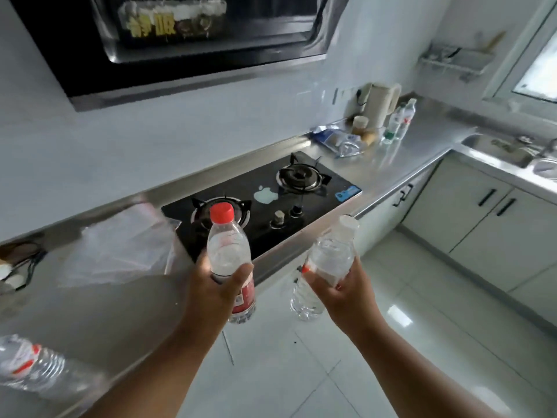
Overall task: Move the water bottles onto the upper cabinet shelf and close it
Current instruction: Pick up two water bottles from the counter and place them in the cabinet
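Observation:
My left hand [215, 289] grips a clear water bottle with a red cap and red label [227, 245], held upright in front of the stove. My right hand [346, 294] grips a clear water bottle with a white cap [330, 260], tilted to the right above the floor. Another water bottle [33, 368] lies on the counter at the bottom left, wrapped in plastic. Two more bottles [401, 119] stand on the far counter by the kettle. No upper cabinet shelf is in view.
A black gas stove [271, 200] is set in the steel counter [391, 164], under a range hood [168, 49]. A clear plastic bag [120, 251] lies left of the stove. Kettle [381, 101], packets, and a sink [497, 149] sit at the right. White floor cabinets [482, 212] line the corner.

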